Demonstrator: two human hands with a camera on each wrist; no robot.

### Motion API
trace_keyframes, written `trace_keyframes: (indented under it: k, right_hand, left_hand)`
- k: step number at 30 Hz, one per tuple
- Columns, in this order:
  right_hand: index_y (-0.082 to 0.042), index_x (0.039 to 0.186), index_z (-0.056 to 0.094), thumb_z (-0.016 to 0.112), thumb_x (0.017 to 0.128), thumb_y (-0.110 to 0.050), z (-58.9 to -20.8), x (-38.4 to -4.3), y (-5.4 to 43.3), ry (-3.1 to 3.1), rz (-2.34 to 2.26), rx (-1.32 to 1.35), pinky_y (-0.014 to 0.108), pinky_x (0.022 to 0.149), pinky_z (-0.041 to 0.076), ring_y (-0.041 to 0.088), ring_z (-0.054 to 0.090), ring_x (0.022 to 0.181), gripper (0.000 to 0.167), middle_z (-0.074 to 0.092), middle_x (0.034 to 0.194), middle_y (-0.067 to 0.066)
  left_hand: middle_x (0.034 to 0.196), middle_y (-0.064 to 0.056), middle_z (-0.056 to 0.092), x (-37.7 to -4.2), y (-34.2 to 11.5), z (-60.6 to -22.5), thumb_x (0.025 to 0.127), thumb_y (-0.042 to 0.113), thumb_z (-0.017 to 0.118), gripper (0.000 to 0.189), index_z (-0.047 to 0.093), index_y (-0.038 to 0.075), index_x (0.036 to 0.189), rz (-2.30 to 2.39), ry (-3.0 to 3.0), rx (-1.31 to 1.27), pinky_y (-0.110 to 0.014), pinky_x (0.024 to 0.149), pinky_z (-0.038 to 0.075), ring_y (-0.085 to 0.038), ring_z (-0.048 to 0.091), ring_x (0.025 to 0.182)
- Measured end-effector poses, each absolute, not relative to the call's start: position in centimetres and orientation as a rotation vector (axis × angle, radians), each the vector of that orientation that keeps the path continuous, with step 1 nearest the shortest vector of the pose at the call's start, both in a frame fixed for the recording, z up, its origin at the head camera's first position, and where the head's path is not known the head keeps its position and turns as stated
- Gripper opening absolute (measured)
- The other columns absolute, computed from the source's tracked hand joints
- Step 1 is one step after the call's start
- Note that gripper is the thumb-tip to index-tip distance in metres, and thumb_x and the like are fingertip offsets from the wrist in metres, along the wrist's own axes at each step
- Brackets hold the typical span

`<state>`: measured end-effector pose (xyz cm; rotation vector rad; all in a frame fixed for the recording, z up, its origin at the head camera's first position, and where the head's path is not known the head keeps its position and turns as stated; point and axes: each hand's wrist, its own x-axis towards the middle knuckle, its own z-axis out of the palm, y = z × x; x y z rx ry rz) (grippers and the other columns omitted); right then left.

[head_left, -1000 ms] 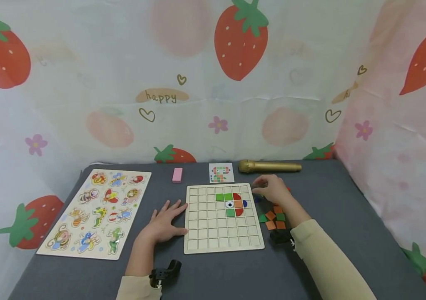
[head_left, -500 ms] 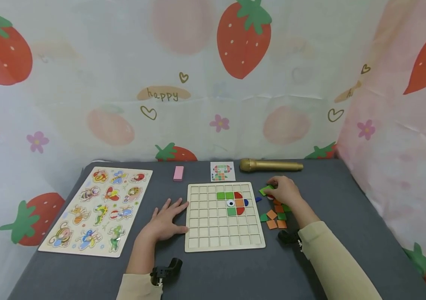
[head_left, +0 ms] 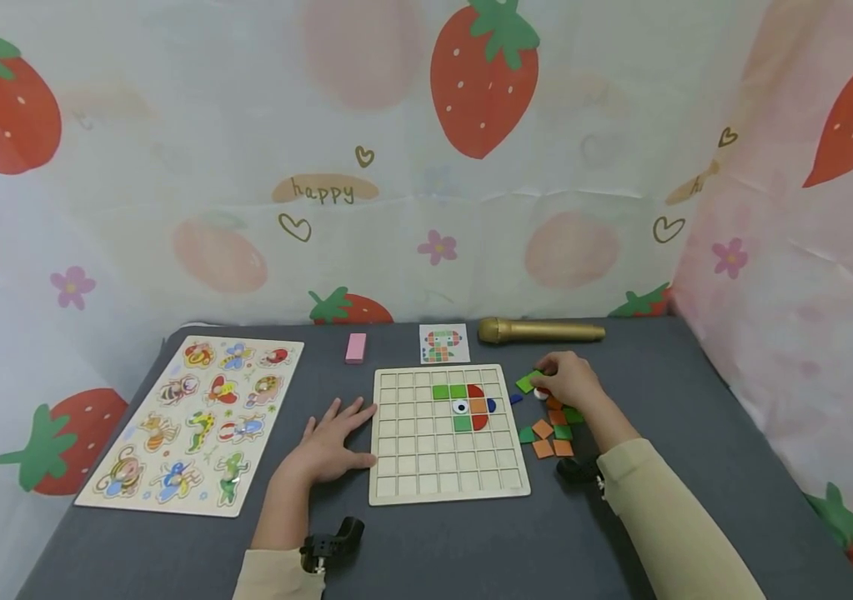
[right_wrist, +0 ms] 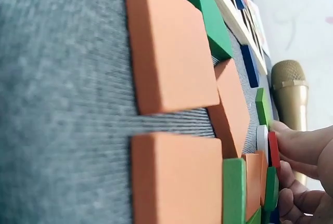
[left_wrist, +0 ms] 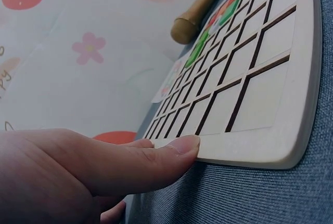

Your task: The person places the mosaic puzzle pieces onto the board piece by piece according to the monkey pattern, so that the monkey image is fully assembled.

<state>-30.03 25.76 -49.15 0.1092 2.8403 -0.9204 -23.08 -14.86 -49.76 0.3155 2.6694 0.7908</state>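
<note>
A square wooden grid board [head_left: 426, 475] lies in the middle of the table, with green, red, orange and blue pieces and an eye piece in some of its cells. My left hand [head_left: 330, 448] rests at the board's left edge with fingers spread; in the left wrist view the thumb [left_wrist: 174, 154] touches the rim. To the right of the board, my right hand [head_left: 570, 383] pinches a light green square tile [head_left: 527, 382] at its edge, fingers bent. Close by its fingers are a white round piece [right_wrist: 261, 140] and a red piece [right_wrist: 273, 148].
Several orange tiles [head_left: 542, 450] and green tiles lie loose below the right hand, with a blue piece [head_left: 516, 399] beside the board. Behind the board are a pattern card [head_left: 444, 343], a gold microphone [head_left: 542, 331] and a pink block [head_left: 354, 348]. An insect puzzle board [head_left: 197, 425] lies left.
My right hand has moved right from the board's upper right corner to the loose pieces, bringing the light green tile into view at its fingertips. My left hand has stayed put.
</note>
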Motion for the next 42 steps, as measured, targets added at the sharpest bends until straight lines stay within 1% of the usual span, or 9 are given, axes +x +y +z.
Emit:
trace_keyframes:
  k: [6, 11, 15, 19, 22, 25, 30, 35, 42]
  right_hand:
    - [-0.005, 0.110, 0.066, 0.072, 0.095, -0.023, -48.9, -30.2, 25.9, 2.824, -0.969, 0.144, 0.041, 0.077, 0.053, 0.033, 0.061, 0.100, 0.024, 0.065, 0.114, 0.017]
    - [-0.008, 0.099, 0.065, 0.073, 0.094, -0.028, -48.3, -30.4, 25.5, 2.838, -0.997, 0.114, 0.035, 0.068, 0.050, 0.027, 0.061, 0.087, 0.021, 0.067, 0.102, 0.012]
    - [-0.008, 0.102, 0.066, 0.073, 0.094, -0.030, -47.9, -30.1, 25.0, 2.891, -1.059, 0.076, 0.036, 0.069, 0.050, 0.026, 0.061, 0.086, 0.025, 0.067, 0.100, 0.011]
    - [-0.008, 0.112, 0.068, 0.073, 0.094, -0.032, -47.5, -29.7, 24.3, 2.936, -1.109, 0.030, 0.041, 0.075, 0.054, 0.026, 0.065, 0.088, 0.030, 0.069, 0.101, 0.011]
    - [-0.008, 0.114, 0.070, 0.072, 0.094, -0.033, -47.0, -29.4, 23.7, 2.934, -1.119, -0.020, 0.043, 0.078, 0.056, 0.025, 0.066, 0.089, 0.031, 0.072, 0.102, 0.011]
    - [-0.008, 0.109, 0.072, 0.073, 0.094, -0.033, -46.6, -29.2, 23.1, 2.904, -1.145, -0.042, 0.042, 0.076, 0.056, 0.027, 0.067, 0.086, 0.029, 0.072, 0.103, 0.011]
    - [-0.011, 0.106, 0.073, 0.071, 0.095, -0.033, -46.3, -29.0, 22.3, 2.873, -1.180, -0.057, 0.038, 0.073, 0.056, 0.026, 0.069, 0.083, 0.025, 0.073, 0.102, 0.009]
    - [-0.012, 0.104, 0.073, 0.070, 0.096, -0.032, -46.1, -29.1, 21.2, 2.826, -1.230, -0.113, 0.039, 0.075, 0.056, 0.027, 0.070, 0.088, 0.022, 0.074, 0.101, 0.010]
    - [-0.014, 0.100, 0.075, 0.073, 0.094, -0.031, -45.6, -29.4, 18.6, 2.754, -1.308, -0.162, 0.039, 0.078, 0.052, 0.023, 0.062, 0.092, 0.018, 0.069, 0.098, 0.005]
  left_hand:
    - [0.167, -0.009, 0.027, -23.0, -14.8, -49.8, 0.086, 0.028, 0.080, 0.083, 0.039, 0.021, 0.157, 0.808, 2.667, 0.321, -0.070, 0.120, -0.001, -0.039, 0.004, 0.157]
    - [0.167, -0.009, 0.026, -23.0, -14.8, -50.0, 0.085, 0.028, 0.080, 0.084, 0.038, 0.022, 0.157, 0.807, 2.671, 0.302, -0.069, 0.120, -0.002, -0.039, 0.003, 0.157]
    - [0.167, -0.009, 0.026, -23.1, -15.0, -49.9, 0.086, 0.029, 0.080, 0.083, 0.038, 0.022, 0.158, 0.809, 2.667, 0.309, -0.069, 0.120, -0.002, -0.039, 0.003, 0.157]
    - [0.167, -0.009, 0.026, -23.2, -15.0, -49.7, 0.086, 0.030, 0.080, 0.083, 0.039, 0.021, 0.157, 0.807, 2.664, 0.323, -0.069, 0.120, -0.002, -0.039, 0.004, 0.157]
    - [0.167, -0.010, 0.026, -23.2, -15.1, -49.5, 0.086, 0.030, 0.080, 0.083, 0.039, 0.021, 0.157, 0.797, 2.664, 0.327, -0.069, 0.120, -0.001, -0.040, 0.004, 0.157]
    - [0.167, -0.009, 0.025, -23.1, -15.1, -49.4, 0.087, 0.030, 0.080, 0.083, 0.038, 0.022, 0.158, 0.785, 2.662, 0.316, -0.068, 0.121, -0.002, -0.039, 0.003, 0.157]
    - [0.167, -0.009, 0.026, -23.2, -14.9, -49.3, 0.086, 0.030, 0.080, 0.083, 0.039, 0.021, 0.157, 0.792, 2.662, 0.330, -0.069, 0.121, -0.001, -0.040, 0.004, 0.157]
    - [0.167, -0.010, 0.027, -23.2, -14.8, -49.5, 0.086, 0.030, 0.080, 0.083, 0.039, 0.020, 0.157, 0.798, 2.662, 0.345, -0.069, 0.120, 0.000, -0.040, 0.005, 0.156]
    - [0.167, -0.010, 0.026, -23.1, -15.0, -49.6, 0.086, 0.032, 0.080, 0.083, 0.039, 0.021, 0.157, 0.798, 2.665, 0.341, -0.069, 0.120, 0.000, -0.040, 0.004, 0.157]
